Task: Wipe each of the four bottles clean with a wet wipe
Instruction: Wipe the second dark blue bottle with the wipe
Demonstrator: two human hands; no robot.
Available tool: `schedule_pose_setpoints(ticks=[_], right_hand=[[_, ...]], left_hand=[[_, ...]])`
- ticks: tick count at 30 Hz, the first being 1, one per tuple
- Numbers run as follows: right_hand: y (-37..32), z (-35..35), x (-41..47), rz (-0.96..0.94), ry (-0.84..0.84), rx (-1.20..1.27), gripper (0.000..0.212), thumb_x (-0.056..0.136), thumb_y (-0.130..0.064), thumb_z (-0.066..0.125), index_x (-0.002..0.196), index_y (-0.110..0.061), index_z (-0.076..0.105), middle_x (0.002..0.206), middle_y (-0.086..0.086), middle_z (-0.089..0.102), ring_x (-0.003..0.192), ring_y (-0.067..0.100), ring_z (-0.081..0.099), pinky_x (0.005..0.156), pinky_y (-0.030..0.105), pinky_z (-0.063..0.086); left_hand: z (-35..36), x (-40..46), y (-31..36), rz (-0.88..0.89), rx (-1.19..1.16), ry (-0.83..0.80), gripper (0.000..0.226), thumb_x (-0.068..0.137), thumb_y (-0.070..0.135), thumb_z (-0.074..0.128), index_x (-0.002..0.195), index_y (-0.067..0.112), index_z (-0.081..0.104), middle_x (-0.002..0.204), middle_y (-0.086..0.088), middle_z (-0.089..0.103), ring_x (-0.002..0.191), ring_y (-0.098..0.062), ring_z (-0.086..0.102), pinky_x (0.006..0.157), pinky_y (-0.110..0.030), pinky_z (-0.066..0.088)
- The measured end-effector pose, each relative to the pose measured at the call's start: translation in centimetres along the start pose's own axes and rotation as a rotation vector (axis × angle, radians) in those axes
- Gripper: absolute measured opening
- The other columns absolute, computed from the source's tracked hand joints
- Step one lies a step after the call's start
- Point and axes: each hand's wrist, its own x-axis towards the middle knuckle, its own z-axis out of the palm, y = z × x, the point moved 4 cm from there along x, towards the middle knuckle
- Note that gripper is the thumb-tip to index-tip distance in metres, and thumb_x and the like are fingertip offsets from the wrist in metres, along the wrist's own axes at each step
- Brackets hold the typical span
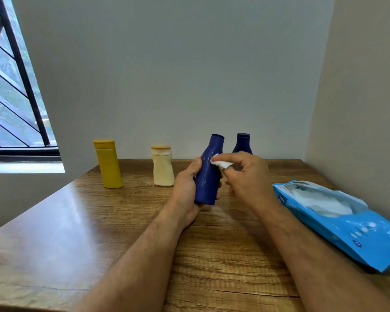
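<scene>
My left hand (186,188) grips a dark blue bottle (208,174) around its lower body, lifted just above the wooden table (77,221) and tilted slightly. My right hand (243,176) pinches a small white wet wipe (222,163) against the bottle's upper side. A second dark blue bottle (243,143) stands behind my right hand, mostly hidden. A yellow bottle (109,164) and a cream bottle (162,165) stand upright near the table's far edge, to the left.
An open blue pack of wet wipes (347,221) lies on the table's right side, close to the right wall. A barred window (14,86) is at the far left. The wall runs directly behind the bottles.
</scene>
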Motion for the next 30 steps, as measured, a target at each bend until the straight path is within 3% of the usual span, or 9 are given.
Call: schedule_pose_setpoints(ticks=[4,8,12,17,20,24,27,30], right_hand=[[0.2,-0.4,0.2,0.03,0.058,0.027,0.025,0.091,-0.008,0.062,0.104,-0.026,0.074,0.095,-0.002,0.065,0.07,0.01,0.062,0.052,0.014,0.049],[0.4,0.7,-0.2,0.193,-0.233,0.029,0.025,0.088,-0.007,0.065,0.095,-0.028,0.078,0.073,0.0,0.068,0.053,0.012,0.059,0.047,0.026,0.05],[0.1,1.6,-0.9,0.197,-0.433,-0.105,0.02,0.085,-0.008,0.068,0.088,-0.025,0.079,0.071,-0.002,0.069,0.052,0.007,0.059,0.047,0.017,0.046],[-0.3,1.0,-0.8,0.126,-0.347,-0.135,0.019,0.083,-0.007,0.07,0.081,-0.023,0.079,0.07,-0.01,0.07,0.054,-0.001,0.062,0.046,0.011,0.044],[-0.7,0.3,-0.4,0.047,-0.139,-0.014,0.021,0.086,-0.006,0.067,0.087,-0.024,0.078,0.079,-0.013,0.068,0.058,-0.004,0.061,0.047,0.01,0.044],[-0.8,-0.8,-0.1,0.01,0.078,0.049,0.026,0.092,-0.012,0.062,0.096,-0.036,0.072,0.091,-0.01,0.066,0.064,0.007,0.062,0.047,0.017,0.051],[-0.5,-0.7,-0.1,0.067,0.025,0.059,0.026,0.091,-0.011,0.063,0.096,-0.034,0.073,0.088,-0.006,0.067,0.06,0.011,0.061,0.047,0.021,0.052],[-0.4,0.4,-0.5,0.136,-0.235,-0.028,0.025,0.086,-0.007,0.067,0.093,-0.029,0.078,0.078,-0.005,0.069,0.054,0.01,0.059,0.046,0.023,0.05]], left_hand=[[0.1,0.0,-0.2,-0.028,0.016,-0.009,0.044,0.1,0.047,0.049,0.124,0.012,0.062,0.102,-0.018,0.072,0.078,-0.025,0.067,0.065,-0.038,0.055],[-0.1,0.2,0.3,0.011,-0.173,0.026,0.043,0.102,0.045,0.047,0.115,0.008,0.064,0.084,-0.012,0.072,0.072,-0.023,0.065,0.067,-0.038,0.053],[-0.5,0.4,0.6,0.07,-0.155,0.049,0.039,0.102,0.042,0.048,0.112,0.008,0.065,0.085,-0.011,0.072,0.077,-0.024,0.066,0.074,-0.039,0.053],[0.1,0.0,0.3,0.07,0.047,-0.046,0.038,0.101,0.038,0.048,0.121,0.012,0.066,0.097,-0.009,0.075,0.085,-0.022,0.071,0.076,-0.037,0.055],[0.0,-0.1,0.3,0.064,0.102,-0.014,0.04,0.1,0.043,0.049,0.123,0.016,0.066,0.096,-0.007,0.073,0.079,-0.02,0.066,0.066,-0.034,0.052],[0.0,-0.2,0.1,0.04,0.121,0.012,0.041,0.098,0.045,0.053,0.125,0.017,0.063,0.109,-0.017,0.07,0.086,-0.026,0.063,0.063,-0.034,0.053],[0.0,-0.1,0.1,0.051,0.112,0.003,0.039,0.098,0.044,0.051,0.123,0.017,0.064,0.105,-0.016,0.07,0.084,-0.025,0.062,0.063,-0.034,0.052],[0.1,0.0,0.3,0.074,0.001,0.0,0.035,0.101,0.039,0.048,0.115,0.013,0.067,0.089,-0.008,0.073,0.077,-0.021,0.065,0.069,-0.036,0.052]])
